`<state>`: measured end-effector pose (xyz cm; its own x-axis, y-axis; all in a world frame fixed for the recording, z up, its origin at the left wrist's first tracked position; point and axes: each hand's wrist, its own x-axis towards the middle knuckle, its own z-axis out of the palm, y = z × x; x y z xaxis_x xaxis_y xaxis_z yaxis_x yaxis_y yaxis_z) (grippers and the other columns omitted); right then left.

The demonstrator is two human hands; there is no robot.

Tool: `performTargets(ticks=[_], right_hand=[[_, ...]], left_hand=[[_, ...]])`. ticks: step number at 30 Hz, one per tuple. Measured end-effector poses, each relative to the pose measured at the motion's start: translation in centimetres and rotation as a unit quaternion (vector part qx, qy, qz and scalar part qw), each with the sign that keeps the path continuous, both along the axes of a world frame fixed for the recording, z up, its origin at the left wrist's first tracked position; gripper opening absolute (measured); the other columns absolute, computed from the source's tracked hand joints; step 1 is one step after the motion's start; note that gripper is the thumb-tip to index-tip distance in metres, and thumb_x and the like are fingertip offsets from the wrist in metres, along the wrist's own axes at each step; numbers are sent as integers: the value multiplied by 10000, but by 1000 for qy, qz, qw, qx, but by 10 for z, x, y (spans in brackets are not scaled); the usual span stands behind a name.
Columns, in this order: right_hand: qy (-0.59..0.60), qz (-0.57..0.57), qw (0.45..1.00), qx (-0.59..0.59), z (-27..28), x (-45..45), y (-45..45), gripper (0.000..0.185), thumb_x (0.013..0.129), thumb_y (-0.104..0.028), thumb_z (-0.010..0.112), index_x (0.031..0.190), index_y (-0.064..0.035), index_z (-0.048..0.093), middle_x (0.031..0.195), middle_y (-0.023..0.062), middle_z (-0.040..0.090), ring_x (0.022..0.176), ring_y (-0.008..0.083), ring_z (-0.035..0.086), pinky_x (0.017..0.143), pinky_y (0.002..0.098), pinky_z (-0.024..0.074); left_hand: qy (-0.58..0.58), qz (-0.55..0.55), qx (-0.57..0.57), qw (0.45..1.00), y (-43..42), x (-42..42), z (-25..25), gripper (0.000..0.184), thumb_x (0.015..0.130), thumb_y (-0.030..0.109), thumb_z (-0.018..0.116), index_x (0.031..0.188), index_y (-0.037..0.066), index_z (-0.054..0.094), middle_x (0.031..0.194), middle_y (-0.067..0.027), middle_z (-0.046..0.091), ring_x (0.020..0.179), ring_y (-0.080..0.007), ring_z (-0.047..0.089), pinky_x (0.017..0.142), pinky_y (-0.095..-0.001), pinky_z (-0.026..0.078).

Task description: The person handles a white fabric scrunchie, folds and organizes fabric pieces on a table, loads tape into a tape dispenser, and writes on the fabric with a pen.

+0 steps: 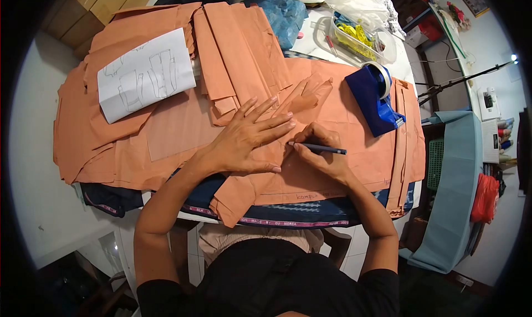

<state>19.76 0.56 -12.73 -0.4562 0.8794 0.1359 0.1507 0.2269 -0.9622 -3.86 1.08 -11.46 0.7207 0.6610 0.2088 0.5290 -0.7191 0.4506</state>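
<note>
My right hand (322, 149) is closed around a dark pen (327, 149), its tip end near the orange-brown pattern paper (354, 167). Beside it, my left hand (244, 139) lies flat on the paper with the fingers spread. Between and above the hands, a crumpled piece of the paper (305, 98) sticks up. Handwriting (307, 197) shows along the lower edge of the sheet. Under the paper, dark blue patterned fabric (293, 213) with a lettered selvedge runs along the table's front edge.
A white sheet with garment sketches (147, 76) lies on stacked paper pieces at left. A blue tape dispenser (377, 101) stands at right. Behind it is a clear plastic box (363, 37) with a yellow measuring tape (354, 33). Cardboard boxes (105, 6) are at the back left.
</note>
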Motion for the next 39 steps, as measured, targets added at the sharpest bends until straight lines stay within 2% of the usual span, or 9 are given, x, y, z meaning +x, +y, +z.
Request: performTargets(ticks=[2,3,6,11,14,18,22,26,39], right_hand=[[-24,16,999,-31,1,1,0,100,830,-39,626,840,29,553,810,95,644,764,121,606,685,245,473],[-24,17,999,-32,2,0,0,100,830,-39,626,840,29,553,810,95,644,764,121,606,685,245,473],[-34,-17,999,14,4,-5,-2,112,795,-52,660,787,15,571,682,96,621,584,112,549,544,249,432],[-40,-4,998,39,8,-6,-2,101,792,-40,653,775,14,569,658,96,606,579,111,543,540,252,428],[-83,21,996,19,12,-1,-1,98,788,-28,645,761,15,562,628,84,583,569,102,524,534,250,420],[-21,-22,999,40,4,-8,-2,107,787,-35,642,752,17,555,613,75,558,566,90,500,523,245,402],[-65,-6,998,27,3,-3,1,107,791,-40,641,758,17,557,616,65,547,574,80,486,518,240,390],[-12,-32,999,22,-10,1,1,105,794,-43,642,762,14,561,625,58,552,581,77,490,518,239,389],[-39,-37,998,18,-4,-1,3,98,797,-36,642,769,18,565,625,38,550,582,57,472,511,227,370]], left_hand=[[6,-10,14,1000,0,0,-1,752,749,623,611,1348,186,490,1454,-40,389,1415,-305,172,1139,-510,94],[6,-9,13,1000,0,-1,-1,752,749,623,611,1348,186,490,1454,-40,389,1415,-305,172,1139,-510,94],[19,-18,8,1000,1,-2,-3,746,748,606,634,1360,207,486,1478,-30,358,1418,-313,160,1135,-523,69],[13,-15,7,1000,0,-2,-3,734,747,606,634,1350,210,498,1480,-28,356,1419,-314,155,1135,-524,66],[12,-14,1,1000,0,-2,-4,731,743,604,639,1346,214,502,1479,-27,358,1419,-315,155,1134,-526,65],[3,-19,10,1000,0,-2,-4,727,741,599,644,1341,211,509,1478,-28,359,1419,-314,155,1134,-527,66],[7,-19,11,1000,0,-2,-4,722,741,601,642,1334,209,515,1478,-26,358,1420,-313,154,1135,-528,65],[5,-21,13,1000,0,-3,-7,720,739,601,643,1331,210,516,1478,-26,358,1419,-311,156,1136,-528,63],[2,-14,14,1000,-1,-3,-8,712,747,596,641,1335,217,511,1478,-25,358,1418,-308,164,1137,-527,64]])
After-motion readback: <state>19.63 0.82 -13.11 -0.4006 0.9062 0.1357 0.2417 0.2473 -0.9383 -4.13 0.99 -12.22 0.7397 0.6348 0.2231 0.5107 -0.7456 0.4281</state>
